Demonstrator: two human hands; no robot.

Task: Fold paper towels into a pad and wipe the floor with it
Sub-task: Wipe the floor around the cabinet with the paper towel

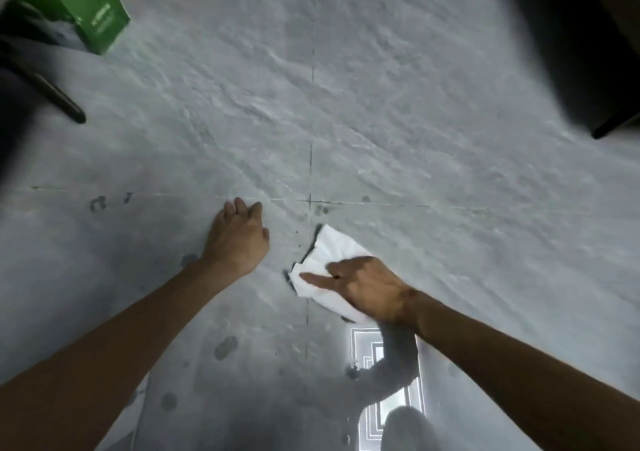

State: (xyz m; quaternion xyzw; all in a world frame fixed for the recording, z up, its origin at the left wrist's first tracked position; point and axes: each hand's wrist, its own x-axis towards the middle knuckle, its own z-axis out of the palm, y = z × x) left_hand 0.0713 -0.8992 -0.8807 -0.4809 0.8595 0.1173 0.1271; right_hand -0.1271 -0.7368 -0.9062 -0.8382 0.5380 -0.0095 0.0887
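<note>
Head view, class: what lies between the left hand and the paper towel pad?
Bare grey floor tile with a few dark specks, nothing else, between left hand and paper towel pad; the head view shows it.

A single wide-angle view from the person's head — it faces steeply down and forward onto the tiled floor (433, 111), close above it; both forearms (114, 343) enter from the lower edge; corners darken.

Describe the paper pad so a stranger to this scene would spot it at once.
On the grey floor, find where the grout lines cross. Just below and right of that lies the pad, with the right hand resting on it. It alone is white creased paper; the bright patch nearer the person is only a reflection.
</note>
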